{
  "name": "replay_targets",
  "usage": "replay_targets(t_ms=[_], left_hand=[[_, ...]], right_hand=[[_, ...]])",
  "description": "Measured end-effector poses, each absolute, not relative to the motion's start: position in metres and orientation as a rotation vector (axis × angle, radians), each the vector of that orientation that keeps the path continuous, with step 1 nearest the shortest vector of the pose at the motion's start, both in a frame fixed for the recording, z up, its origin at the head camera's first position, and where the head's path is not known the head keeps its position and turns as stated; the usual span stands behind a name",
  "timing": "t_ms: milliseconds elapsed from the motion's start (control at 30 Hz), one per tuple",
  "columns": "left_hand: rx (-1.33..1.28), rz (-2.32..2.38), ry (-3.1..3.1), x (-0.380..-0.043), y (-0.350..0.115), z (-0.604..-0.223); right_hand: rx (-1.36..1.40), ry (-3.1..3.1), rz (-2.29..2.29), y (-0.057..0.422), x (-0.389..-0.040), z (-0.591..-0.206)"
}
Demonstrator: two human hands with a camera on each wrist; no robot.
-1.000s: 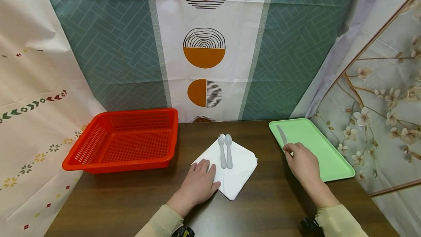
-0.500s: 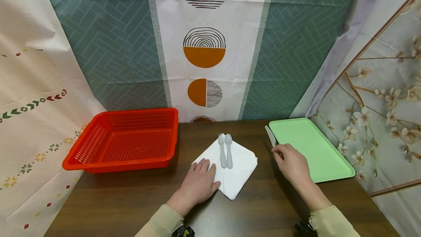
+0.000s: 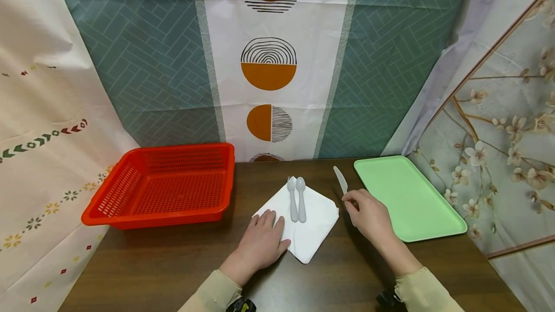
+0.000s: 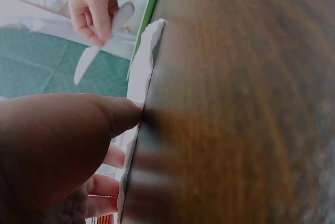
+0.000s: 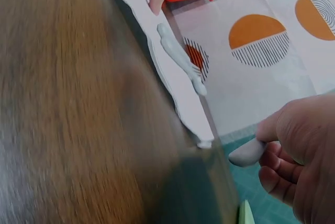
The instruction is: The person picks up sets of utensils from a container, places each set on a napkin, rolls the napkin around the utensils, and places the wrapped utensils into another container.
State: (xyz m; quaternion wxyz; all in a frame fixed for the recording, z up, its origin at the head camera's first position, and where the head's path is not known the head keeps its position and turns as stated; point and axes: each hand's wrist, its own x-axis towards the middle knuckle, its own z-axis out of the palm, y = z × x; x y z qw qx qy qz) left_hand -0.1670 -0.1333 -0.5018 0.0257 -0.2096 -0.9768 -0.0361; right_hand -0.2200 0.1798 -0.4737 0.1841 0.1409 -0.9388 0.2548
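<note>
A grey knife [image 3: 340,180] is pinched between the thumb and fingers of my right hand [image 3: 369,215], held above the table between the napkin and the green tray. In the left wrist view the knife [image 4: 88,63] is plainly off the table, its blade pointing away. My left hand [image 3: 259,244] rests with fingers spread on the near left edge of a folded white napkin [image 3: 318,215]. On that napkin a grey fork [image 3: 292,201] and a grey spoon [image 3: 301,201] lie side by side. Both also show edge-on in the right wrist view, on the napkin [image 5: 152,35].
A red perforated basket [image 3: 158,218] stands at the back left of the brown table [image 3: 329,278]. To the right lies a light green tray [image 3: 425,201] with nothing on it. Patterned cloths [image 3: 173,61] hang behind and along both sides.
My right hand has carried the knife leftward from over the tray's left edge to the space beside the napkin. The left hand, napkin, fork and spoon have stayed in place.
</note>
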Motion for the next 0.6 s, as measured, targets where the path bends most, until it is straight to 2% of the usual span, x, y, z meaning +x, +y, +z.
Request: replay_targets(t_ms=[600], left_hand=[[-0.645,-0.108,-3.022,-0.166,-0.133,-0.501]], right_hand=[[0.399,-2.707,0.801,0.141,-0.222,-0.478]])
